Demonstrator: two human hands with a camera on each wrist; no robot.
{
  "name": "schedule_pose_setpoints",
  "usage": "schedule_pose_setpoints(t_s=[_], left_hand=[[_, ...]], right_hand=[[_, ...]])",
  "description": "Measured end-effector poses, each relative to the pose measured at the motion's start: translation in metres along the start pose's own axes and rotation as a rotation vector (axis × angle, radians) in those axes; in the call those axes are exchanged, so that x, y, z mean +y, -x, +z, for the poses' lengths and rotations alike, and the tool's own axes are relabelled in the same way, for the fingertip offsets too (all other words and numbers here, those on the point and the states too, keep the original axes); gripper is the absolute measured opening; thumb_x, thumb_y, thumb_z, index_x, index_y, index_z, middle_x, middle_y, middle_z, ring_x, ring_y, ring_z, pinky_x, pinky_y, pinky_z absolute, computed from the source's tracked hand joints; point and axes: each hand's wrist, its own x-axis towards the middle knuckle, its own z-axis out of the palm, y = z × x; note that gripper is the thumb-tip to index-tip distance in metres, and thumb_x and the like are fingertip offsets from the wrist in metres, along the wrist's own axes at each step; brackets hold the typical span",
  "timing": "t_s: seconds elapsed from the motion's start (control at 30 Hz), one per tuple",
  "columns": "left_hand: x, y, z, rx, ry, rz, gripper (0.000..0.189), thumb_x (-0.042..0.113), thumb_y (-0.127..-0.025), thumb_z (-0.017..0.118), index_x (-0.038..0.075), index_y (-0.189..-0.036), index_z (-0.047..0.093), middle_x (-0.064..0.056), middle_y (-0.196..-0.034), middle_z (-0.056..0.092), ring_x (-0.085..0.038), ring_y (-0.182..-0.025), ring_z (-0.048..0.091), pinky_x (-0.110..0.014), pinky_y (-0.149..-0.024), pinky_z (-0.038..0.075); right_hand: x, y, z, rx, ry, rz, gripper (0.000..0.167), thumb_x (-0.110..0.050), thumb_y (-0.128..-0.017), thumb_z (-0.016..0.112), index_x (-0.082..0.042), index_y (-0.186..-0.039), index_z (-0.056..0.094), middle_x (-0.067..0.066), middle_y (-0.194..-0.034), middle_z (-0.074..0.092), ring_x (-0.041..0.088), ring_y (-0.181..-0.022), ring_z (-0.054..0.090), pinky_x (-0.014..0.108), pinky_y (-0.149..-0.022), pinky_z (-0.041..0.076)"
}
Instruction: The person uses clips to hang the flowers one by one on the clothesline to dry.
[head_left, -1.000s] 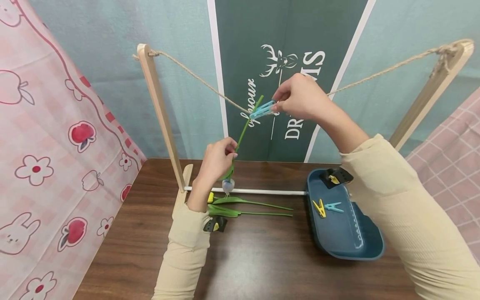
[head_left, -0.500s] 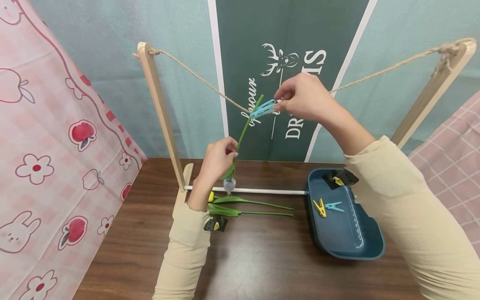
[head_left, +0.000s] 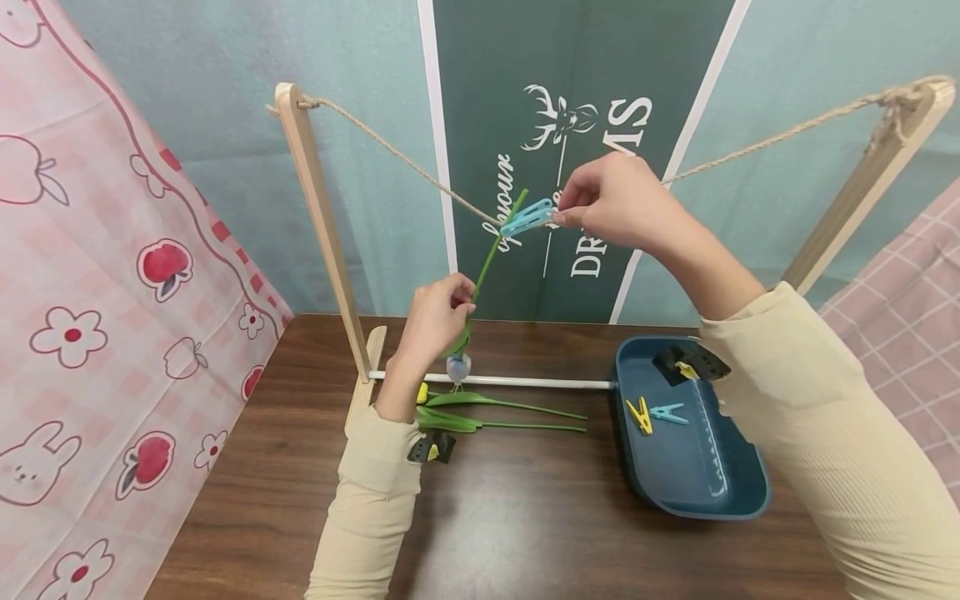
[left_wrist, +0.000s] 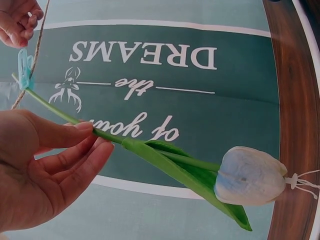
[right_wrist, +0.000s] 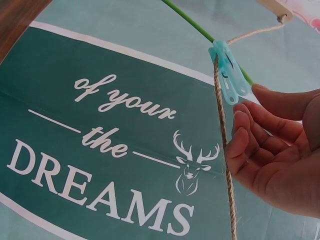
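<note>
My left hand (head_left: 437,318) pinches the green stem of a pale blue-white tulip (left_wrist: 250,175) between thumb and fingers. The bloom hangs downward, with thin white strands at its tip. Higher up, a light blue clothespin (head_left: 527,217) clips the stem to a twine rope (right_wrist: 222,107). My right hand (head_left: 622,200) is just beside the clothespin's handle ends. In the left wrist view a small gap shows between those fingers and the clothespin (left_wrist: 25,70). The right hand's fingers are loosely bent, thumb apart from them, holding nothing.
Wooden posts (head_left: 318,225) carry the sagging rope, joined low down by a white rod (head_left: 540,383). Green-stemmed flowers (head_left: 480,412), one with a yellow bloom, lie on the brown table (head_left: 525,517). A blue bin (head_left: 675,492) at right holds yellow (head_left: 640,416) and blue clothespins (head_left: 669,414).
My right hand has let go of the clothespin and drawn slightly right. The clothespin stays on the rope and stem. The left hand keeps its place on the stem.
</note>
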Motion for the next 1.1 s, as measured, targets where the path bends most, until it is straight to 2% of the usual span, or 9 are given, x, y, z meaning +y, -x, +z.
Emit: schedule_pose_setpoints(t_s=[0.57, 0.83, 1.1], left_hand=[[0.001, 0.001, -0.003, -0.016, 0.004, -0.024, 0.01, -0.003, -0.084, 0.06, 0.0, -0.093, 0.063, -0.009, -0.082, 0.065, -0.022, -0.077, 0.061, -0.035, -0.072, 0.047], [-0.002, 0.003, -0.004, -0.02, -0.001, -0.027, 0.011, -0.003, -0.084, 0.059, 0.003, -0.092, 0.063, -0.008, -0.081, 0.065, -0.021, -0.075, 0.06, -0.033, -0.067, 0.046], [-0.006, 0.004, -0.004, -0.02, -0.007, -0.02, 0.009, -0.003, -0.084, 0.059, 0.001, -0.092, 0.063, -0.01, -0.083, 0.066, -0.022, -0.075, 0.06, -0.034, -0.066, 0.046]], right_hand=[[0.023, 0.014, 0.005, -0.132, 0.041, -0.061, 0.012, -0.014, -0.085, 0.064, -0.002, -0.087, 0.067, 0.006, -0.065, 0.06, 0.019, -0.059, 0.054, 0.033, -0.056, 0.04], [0.039, 0.02, 0.009, -0.177, 0.016, 0.014, 0.014, -0.014, -0.085, 0.064, -0.001, -0.091, 0.066, 0.006, -0.071, 0.061, 0.019, -0.06, 0.055, 0.033, -0.057, 0.041], [0.055, 0.026, 0.016, -0.199, 0.007, 0.031, 0.014, -0.013, -0.084, 0.065, 0.0, -0.091, 0.065, 0.006, -0.07, 0.06, 0.02, -0.06, 0.054, 0.034, -0.056, 0.042]])
